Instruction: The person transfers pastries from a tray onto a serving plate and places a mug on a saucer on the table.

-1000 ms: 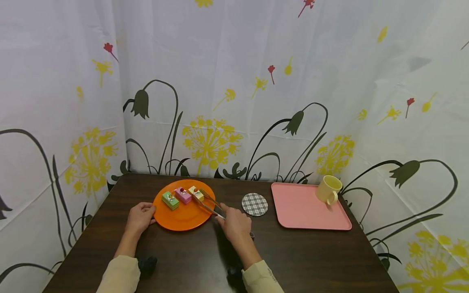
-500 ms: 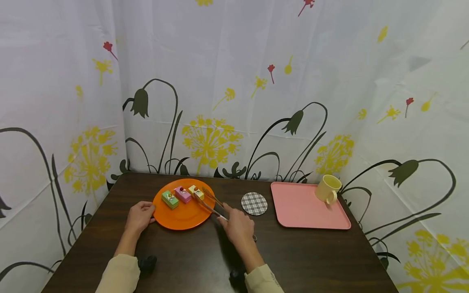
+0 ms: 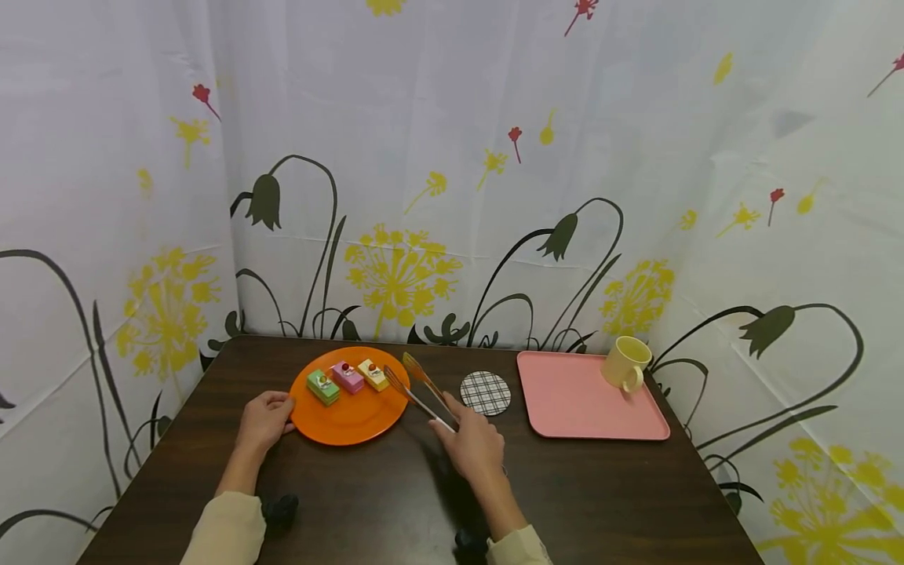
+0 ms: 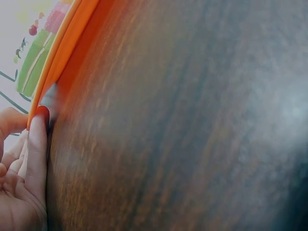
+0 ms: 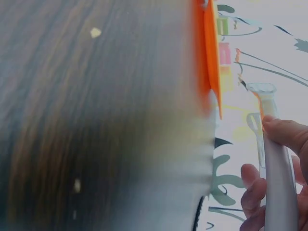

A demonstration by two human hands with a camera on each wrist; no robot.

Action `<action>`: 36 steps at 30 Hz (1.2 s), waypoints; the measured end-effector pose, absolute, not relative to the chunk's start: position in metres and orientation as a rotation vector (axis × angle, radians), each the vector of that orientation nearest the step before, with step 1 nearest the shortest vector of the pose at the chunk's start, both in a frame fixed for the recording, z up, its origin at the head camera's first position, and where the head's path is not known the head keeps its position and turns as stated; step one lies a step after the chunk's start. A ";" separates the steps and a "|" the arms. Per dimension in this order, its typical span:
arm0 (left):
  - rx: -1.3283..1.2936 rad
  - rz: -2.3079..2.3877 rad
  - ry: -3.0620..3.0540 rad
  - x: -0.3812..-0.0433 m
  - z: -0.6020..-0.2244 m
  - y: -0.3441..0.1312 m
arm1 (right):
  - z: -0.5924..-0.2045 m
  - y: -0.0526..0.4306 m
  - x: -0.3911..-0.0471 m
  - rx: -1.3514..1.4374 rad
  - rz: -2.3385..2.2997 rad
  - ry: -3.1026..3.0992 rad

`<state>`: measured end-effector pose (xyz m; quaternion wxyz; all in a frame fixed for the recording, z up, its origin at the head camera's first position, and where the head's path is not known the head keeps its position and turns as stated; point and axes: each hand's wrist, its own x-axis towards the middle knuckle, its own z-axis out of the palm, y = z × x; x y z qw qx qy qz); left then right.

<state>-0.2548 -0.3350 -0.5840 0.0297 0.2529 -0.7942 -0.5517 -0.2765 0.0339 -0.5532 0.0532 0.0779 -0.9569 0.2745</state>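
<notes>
My left hand point(image 3: 263, 424) pinches the left rim of an orange plate point(image 3: 346, 428), thumb and fingers on either side of the edge in the left wrist view. On the plate sit small toy cake slices in a slanting row: a green one point(image 3: 323, 388), a pink one point(image 3: 348, 377) and a pale yellow one point(image 3: 373, 375). My right hand point(image 3: 477, 446) grips metal tongs point(image 3: 418, 399) right of the plate. Their two tips are spread, nothing between them, and overlap the plate's right rim in the head view. The right wrist view shows a tongs arm point(image 5: 280, 185) under my thumb.
A round checked coaster point(image 3: 485, 393) lies just beyond my right hand. Farther right is a pink tray point(image 3: 579, 408) with a yellow mug point(image 3: 626, 363) on its back right corner. A flower-printed curtain point(image 3: 424, 157) hangs behind the dark wooden table point(image 3: 367, 502).
My right hand has drawn the tongs back to the right, away from the yellow cake slice, and their tips have spread wider. The left hand keeps its hold on the plate.
</notes>
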 end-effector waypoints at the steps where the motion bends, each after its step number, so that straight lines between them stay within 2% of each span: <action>1: 0.778 -1.700 -2.450 -0.255 -0.584 -0.335 | -0.552 0.037 -0.276 0.227 0.848 -2.900; 15: 0.787 -1.698 -2.459 -0.252 -0.584 -0.336 | -0.546 0.087 -0.266 0.039 0.957 -2.852; 36: 0.747 -1.711 -2.454 -0.252 -0.582 -0.335 | -0.557 0.212 -0.265 -0.351 0.875 -2.927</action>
